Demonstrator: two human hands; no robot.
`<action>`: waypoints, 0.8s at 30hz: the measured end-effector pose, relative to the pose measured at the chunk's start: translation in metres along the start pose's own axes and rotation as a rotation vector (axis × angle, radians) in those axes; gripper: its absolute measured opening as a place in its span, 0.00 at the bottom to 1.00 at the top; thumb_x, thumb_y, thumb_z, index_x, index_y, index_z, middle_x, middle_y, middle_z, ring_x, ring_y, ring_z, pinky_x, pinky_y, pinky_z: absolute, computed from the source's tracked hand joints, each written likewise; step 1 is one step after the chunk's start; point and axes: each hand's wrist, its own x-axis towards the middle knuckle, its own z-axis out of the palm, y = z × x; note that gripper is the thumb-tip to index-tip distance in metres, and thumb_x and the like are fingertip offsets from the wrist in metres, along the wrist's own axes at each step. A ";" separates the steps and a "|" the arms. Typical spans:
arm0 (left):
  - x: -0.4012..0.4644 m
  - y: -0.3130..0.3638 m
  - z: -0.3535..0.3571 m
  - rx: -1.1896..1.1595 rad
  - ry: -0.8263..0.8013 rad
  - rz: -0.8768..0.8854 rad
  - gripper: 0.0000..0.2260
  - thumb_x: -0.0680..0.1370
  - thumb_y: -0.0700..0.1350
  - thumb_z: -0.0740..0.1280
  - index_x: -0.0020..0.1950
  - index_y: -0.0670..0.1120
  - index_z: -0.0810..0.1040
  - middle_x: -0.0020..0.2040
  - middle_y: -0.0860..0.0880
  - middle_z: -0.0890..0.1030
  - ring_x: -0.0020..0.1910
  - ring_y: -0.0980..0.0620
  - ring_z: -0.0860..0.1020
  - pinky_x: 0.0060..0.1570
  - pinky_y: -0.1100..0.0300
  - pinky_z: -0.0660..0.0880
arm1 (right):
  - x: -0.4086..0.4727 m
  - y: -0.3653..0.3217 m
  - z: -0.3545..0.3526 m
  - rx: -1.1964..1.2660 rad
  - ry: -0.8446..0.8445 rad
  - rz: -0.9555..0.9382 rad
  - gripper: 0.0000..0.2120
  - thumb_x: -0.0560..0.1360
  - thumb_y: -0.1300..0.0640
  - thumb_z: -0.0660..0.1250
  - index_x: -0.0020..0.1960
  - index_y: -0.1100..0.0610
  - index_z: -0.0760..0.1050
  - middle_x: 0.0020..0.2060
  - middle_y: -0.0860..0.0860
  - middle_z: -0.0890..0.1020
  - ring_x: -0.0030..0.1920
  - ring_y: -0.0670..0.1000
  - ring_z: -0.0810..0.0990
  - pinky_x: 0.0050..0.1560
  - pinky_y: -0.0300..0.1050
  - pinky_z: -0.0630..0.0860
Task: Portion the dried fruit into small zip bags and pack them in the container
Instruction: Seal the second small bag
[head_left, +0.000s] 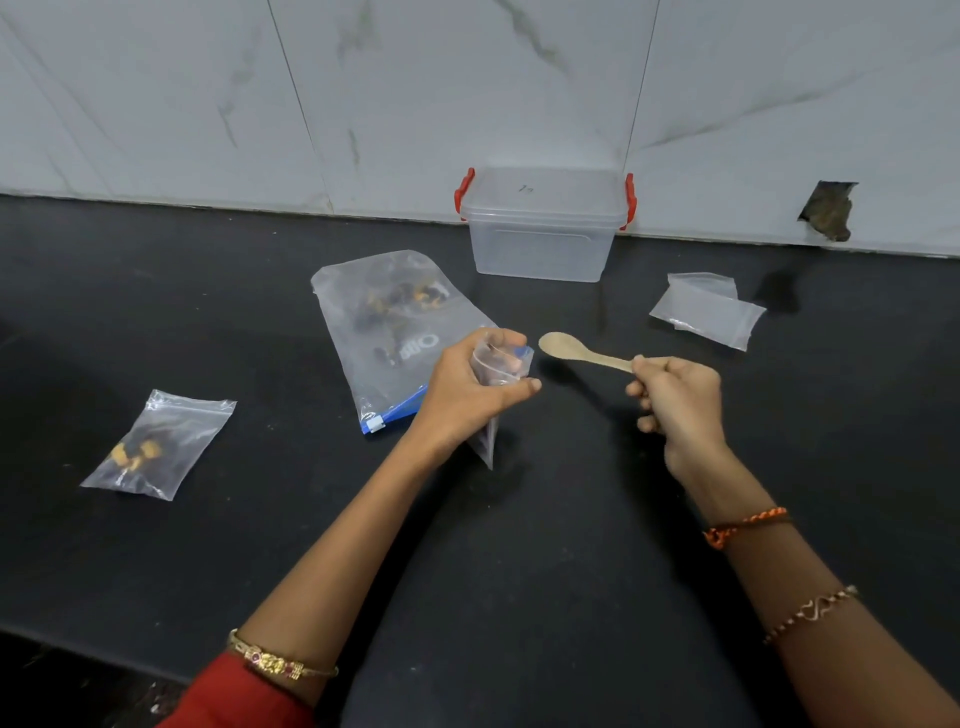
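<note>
Above the dark bench (519, 519), the left hand (467, 395) grips a small clear zip bag (496, 374) by its mouth, while the right hand (680, 400) pinches a pale wooden spoon (582, 351), its bowl empty beside that mouth. If the mouth sags shut, fruit could spill. One large blue-zip bag of dried fruit (389, 322), one filled small bag (156, 447), two spare bags (709, 312), one lidded clear container with red clips (543, 228).

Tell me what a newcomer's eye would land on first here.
The two hands at centre: the left hand grips a small zip bag, the right hand holds a wooden spoon beside its mouth. Behind them lies the large bag of dried fruit, and a red-clipped container stands against the wall.
</note>
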 end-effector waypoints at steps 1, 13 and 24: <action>0.001 -0.001 0.002 -0.004 0.003 -0.007 0.15 0.68 0.39 0.74 0.48 0.54 0.77 0.43 0.55 0.77 0.43 0.56 0.75 0.46 0.63 0.73 | -0.002 0.002 0.002 -0.036 0.006 -0.004 0.13 0.77 0.57 0.63 0.34 0.57 0.74 0.28 0.50 0.75 0.26 0.47 0.67 0.18 0.35 0.63; -0.004 0.003 0.014 -0.024 0.073 0.005 0.20 0.68 0.38 0.75 0.56 0.50 0.74 0.49 0.61 0.73 0.49 0.58 0.74 0.49 0.67 0.74 | -0.003 0.001 -0.013 -0.657 0.001 -0.276 0.14 0.76 0.47 0.64 0.51 0.57 0.80 0.44 0.51 0.78 0.45 0.51 0.76 0.44 0.41 0.66; -0.004 0.006 0.027 -0.252 -0.010 -0.037 0.29 0.64 0.45 0.77 0.62 0.48 0.71 0.53 0.49 0.76 0.47 0.57 0.77 0.49 0.67 0.76 | -0.041 -0.007 0.002 -0.056 -0.662 -0.255 0.21 0.68 0.77 0.65 0.46 0.51 0.76 0.42 0.45 0.80 0.42 0.37 0.79 0.46 0.27 0.74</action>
